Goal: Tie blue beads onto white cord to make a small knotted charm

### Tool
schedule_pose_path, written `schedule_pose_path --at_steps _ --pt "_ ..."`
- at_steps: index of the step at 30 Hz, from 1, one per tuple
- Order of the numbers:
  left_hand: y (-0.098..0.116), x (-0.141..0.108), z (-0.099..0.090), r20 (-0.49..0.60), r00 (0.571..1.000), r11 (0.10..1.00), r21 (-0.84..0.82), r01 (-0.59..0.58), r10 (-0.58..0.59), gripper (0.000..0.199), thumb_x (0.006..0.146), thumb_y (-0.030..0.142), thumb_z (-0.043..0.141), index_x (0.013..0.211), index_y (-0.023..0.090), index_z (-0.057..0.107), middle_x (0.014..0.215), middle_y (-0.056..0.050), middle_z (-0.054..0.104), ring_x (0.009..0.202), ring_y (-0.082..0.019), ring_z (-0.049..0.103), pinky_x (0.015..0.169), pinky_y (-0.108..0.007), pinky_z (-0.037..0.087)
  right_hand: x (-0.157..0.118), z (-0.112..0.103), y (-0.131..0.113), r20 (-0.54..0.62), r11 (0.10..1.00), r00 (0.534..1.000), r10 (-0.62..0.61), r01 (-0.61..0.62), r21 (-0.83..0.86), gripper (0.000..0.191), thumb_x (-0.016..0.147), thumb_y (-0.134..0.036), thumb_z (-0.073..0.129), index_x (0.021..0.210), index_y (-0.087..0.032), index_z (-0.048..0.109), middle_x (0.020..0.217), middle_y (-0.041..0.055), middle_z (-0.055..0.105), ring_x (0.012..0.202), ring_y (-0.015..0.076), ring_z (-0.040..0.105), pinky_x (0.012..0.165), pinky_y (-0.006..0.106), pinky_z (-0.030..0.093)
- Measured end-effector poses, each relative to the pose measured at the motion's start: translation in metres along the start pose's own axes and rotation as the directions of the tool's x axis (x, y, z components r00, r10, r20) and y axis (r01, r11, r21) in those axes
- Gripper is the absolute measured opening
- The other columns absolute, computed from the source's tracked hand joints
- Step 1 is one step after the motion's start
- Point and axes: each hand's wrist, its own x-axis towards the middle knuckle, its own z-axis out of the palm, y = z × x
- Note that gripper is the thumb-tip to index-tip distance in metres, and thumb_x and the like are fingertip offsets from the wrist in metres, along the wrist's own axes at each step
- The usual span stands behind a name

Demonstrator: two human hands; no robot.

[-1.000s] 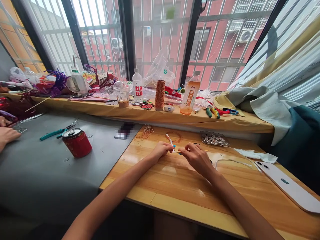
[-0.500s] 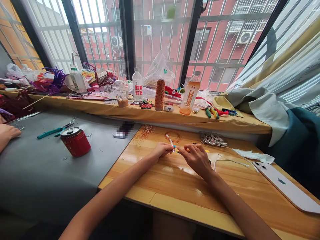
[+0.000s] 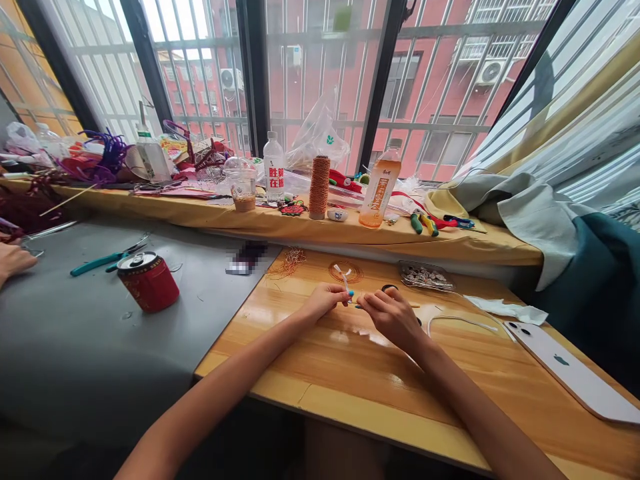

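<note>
My left hand (image 3: 326, 301) pinches a short white cord (image 3: 346, 280) near the middle of the wooden table. The cord stands up from the fingertips, its upper end split into two tips. Close on the right, my right hand (image 3: 393, 315) is closed, thumb and forefinger pressed together beside the cord's lower end. What those fingers hold is too small to make out. Behind the hands lies a coil of copper-coloured wire (image 3: 361, 272). A thin yellow stick-like thing shows partly behind my right hand, along with a black round object (image 3: 389, 287).
A clear tray of small pieces (image 3: 427, 277), a loose white cord (image 3: 457, 321), a tissue (image 3: 510, 311) and a phone (image 3: 565, 367) lie rightward. Leftward are loose wires (image 3: 290, 263), a red can (image 3: 150, 287), pliers (image 3: 103, 263) and another person's hand (image 3: 15, 260). Bottles line the sill.
The white cord's upper end now shows two spread tips instead of one strip. My right hand's fingers have drawn closer together. The view has shifted slightly.
</note>
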Motion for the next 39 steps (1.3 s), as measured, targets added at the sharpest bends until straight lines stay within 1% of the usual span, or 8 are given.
schedule_pose_path --at_steps 4,7,15,22,26,31,36,39 --pt "-0.007 0.003 -0.003 0.051 0.978 0.968 0.138 -0.208 0.202 0.025 0.067 0.034 0.05 0.058 0.012 0.056 0.055 0.002 0.051 0.056 -0.008 0.042 0.055 -0.02 0.03 0.003 -0.002 0.002 0.123 0.988 0.992 0.004 -0.023 0.151 0.021 0.084 -0.014 0.037 0.079 -0.017 0.058 0.069 0.0013 0.056 0.062 0.0118 0.044 0.065 0.026 0.026" --pt "-0.012 0.005 -0.005 0.116 0.962 0.941 0.205 -0.268 0.249 0.025 0.069 0.033 0.049 0.06 0.012 0.058 0.059 0.001 0.054 0.06 -0.009 0.046 0.06 -0.019 0.032 0.005 -0.003 0.003 0.195 0.959 0.981 0.02 -0.074 0.274 0.023 0.083 -0.012 0.037 0.077 -0.018 0.058 0.069 0.0007 0.056 0.06 0.0106 0.044 0.065 0.026 0.026" --pt "-0.007 -0.001 -0.01 0.22 0.959 0.974 0.104 -0.203 0.177 0.036 0.071 0.043 0.047 0.074 0.01 0.062 0.049 0.004 0.041 0.044 -0.005 0.031 0.043 -0.018 0.025 0.003 -0.005 0.009 0.317 0.785 0.942 0.114 -0.281 0.552 0.025 0.084 -0.017 0.036 0.068 -0.018 0.056 0.073 -0.0003 0.057 0.061 0.0095 0.046 0.064 0.025 0.029" --pt "-0.002 -0.004 -0.009 0.274 0.943 0.974 0.074 -0.214 0.187 0.034 0.068 0.037 0.053 0.089 0.012 0.061 0.06 0.002 0.049 0.049 -0.005 0.036 0.046 -0.018 0.029 0.004 -0.011 0.013 0.391 0.552 0.907 0.157 -0.409 0.727 0.034 0.085 -0.034 0.032 0.064 -0.017 0.052 0.068 0.0017 0.052 0.065 0.0121 0.047 0.062 0.024 0.035" --pt "-0.001 -0.005 -0.006 0.225 0.942 0.962 0.062 -0.267 0.247 0.031 0.066 0.035 0.056 0.087 0.013 0.061 0.059 0.002 0.049 0.052 -0.006 0.039 0.048 -0.017 0.03 0.005 -0.014 0.013 0.465 0.447 0.864 0.191 -0.499 0.743 0.036 0.084 -0.04 0.03 0.064 -0.017 0.048 0.066 0.0006 0.048 0.064 0.0123 0.045 0.059 0.024 0.034" --pt "-0.005 -0.003 -0.003 0.128 0.946 0.944 0.103 -0.313 0.299 0.025 0.067 0.032 0.056 0.081 0.012 0.062 0.062 0.0 0.053 0.051 -0.006 0.039 0.049 -0.017 0.032 0.006 -0.01 0.008 0.497 0.389 0.845 0.196 -0.533 0.752 0.038 0.083 -0.045 0.026 0.061 -0.018 0.042 0.061 -0.0004 0.044 0.06 0.0114 0.04 0.056 0.023 0.033" --pt "-0.011 -0.002 -0.004 0.096 0.891 0.859 0.236 -0.454 0.444 0.019 0.071 0.028 0.055 0.08 0.014 0.064 0.073 -0.004 0.06 0.062 -0.009 0.047 0.057 -0.019 0.035 0.006 -0.007 0.005 0.496 0.449 0.84 0.217 -0.538 0.713 0.039 0.083 -0.045 0.026 0.059 -0.018 0.04 0.054 -0.0022 0.039 0.05 0.0096 0.036 0.049 0.022 0.031" --pt "-0.011 -0.005 -0.004 0.1 0.864 0.794 0.353 -0.494 0.493 0.022 0.074 0.031 0.052 0.081 0.016 0.066 0.071 -0.005 0.06 0.061 -0.01 0.048 0.059 -0.02 0.035 0.007 -0.007 0.003 0.526 0.446 0.814 0.248 -0.578 0.684 0.038 0.084 -0.043 0.024 0.062 -0.019 0.044 0.046 -0.0046 0.035 0.043 0.009 0.034 0.044 0.021 0.028"
